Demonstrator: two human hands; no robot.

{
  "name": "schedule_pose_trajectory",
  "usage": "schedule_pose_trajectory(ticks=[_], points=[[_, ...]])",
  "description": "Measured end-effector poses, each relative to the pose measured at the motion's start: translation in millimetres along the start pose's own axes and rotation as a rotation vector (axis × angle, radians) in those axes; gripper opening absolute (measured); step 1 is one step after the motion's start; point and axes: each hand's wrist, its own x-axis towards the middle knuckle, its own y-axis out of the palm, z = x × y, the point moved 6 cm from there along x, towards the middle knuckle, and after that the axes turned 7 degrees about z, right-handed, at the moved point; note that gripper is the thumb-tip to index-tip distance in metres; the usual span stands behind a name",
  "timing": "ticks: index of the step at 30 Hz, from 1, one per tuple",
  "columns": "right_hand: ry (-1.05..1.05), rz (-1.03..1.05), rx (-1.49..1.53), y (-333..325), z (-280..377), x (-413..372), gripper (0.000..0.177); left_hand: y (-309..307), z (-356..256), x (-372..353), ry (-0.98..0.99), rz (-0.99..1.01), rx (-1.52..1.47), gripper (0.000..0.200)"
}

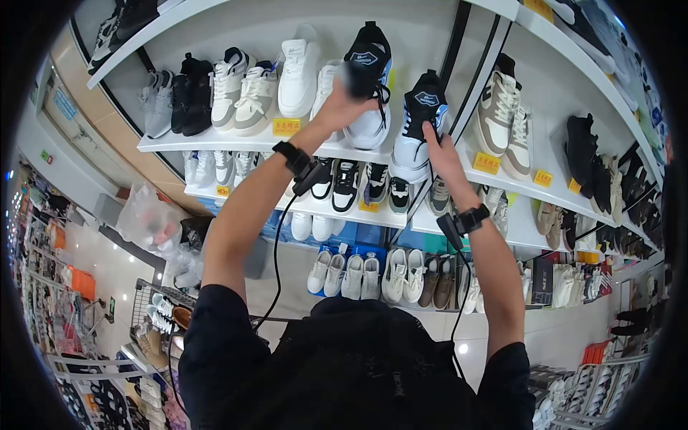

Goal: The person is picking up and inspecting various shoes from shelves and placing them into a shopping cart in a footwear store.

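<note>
In the head view, the left hand [340, 113] is partly curled with a digit across the laces of one black, white and blue sneaker [368, 132], though blur over it means I cannot tell how firmly it grips. The right hand [446, 159] is closed on the side of the matching sneaker [411, 152], thumb by its laces. Both shoes are at the front edge of the white shelf [215, 144], right of some plain white sneakers [297, 75].
</note>
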Motion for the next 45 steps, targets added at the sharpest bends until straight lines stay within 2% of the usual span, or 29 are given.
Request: schedule_pose_trajectory(ticks=[3,5,7,9,11,14,19,21,23,28,30,33,36,41,45], points=[[0.082,-0.025,-0.059,4.0,3.1,20.8,0.096,6.1,2.9,23.2,0.013,0.039,-0.033,0.095],[0.03,-0.076,-0.126,-1.1,10.3,29.0,0.092,12.7,11.0,39.7,0.019,0.029,0.023,0.094],[0.016,-0.019,-0.177,-4.0,18.1,27.2,0.099,18.2,21.1,53.4,0.016,0.027,0.081,0.093],[-0.139,-0.011,-0.174,0.0,18.2,23.8,0.096,20.4,29.6,65.5,-0.01,0.01,0.132,0.094],[-0.277,-0.019,-0.263,3.7,27.6,-2.8,0.108,26.2,25.2,65.0,0.006,0.008,0.12,0.095],[-0.278,0.007,-0.286,14.4,30.9,-21.1,0.117,35.0,27.9,67.6,0.039,0.018,0.109,0.096],[-0.319,-0.101,-0.14,24.4,9.7,6.1,0.112,46.3,34.3,71.9,0.043,0.016,0.047,0.097],[-0.444,-0.121,-0.013,19.2,11.1,22.2,0.107,44.8,34.6,74.0,0.013,0.024,0.039,0.097],[-0.419,-0.08,0.052,16.5,8.2,34.3,0.102,43.6,36.5,81.3,0.037,0.008,0.052,0.096],[-0.364,-0.074,-0.053,21.1,10.3,45.7,0.1,42.7,51.7,102.5,0.032,0.003,0.083,0.101],[-0.357,-0.083,-0.05,23.9,9.2,40.2,0.1,42.2,59.4,101.7,-0.1,0.037,0.072,0.107],[-0.37,-0.114,-0.105,24.7,10.2,29.9,0.103,40.8,54.3,97.7,-0.06,0.122,0.116,0.113],[-0.363,-0.078,-0.162,20.1,12.0,32.5,0.106,40.0,48.6,92.7,-0.168,0.094,0.098,0.111],[-0.33,-0.004,-0.148,18.2,9.7,47.9,0.11,36.5,40.2,85.4,-0.185,0.084,0.066,0.106],[-0.352,-0.105,-0.095,24.2,8.3,41.2,0.106,40.7,44.0,78.3,-0.208,0.1,0.155,0.102]])
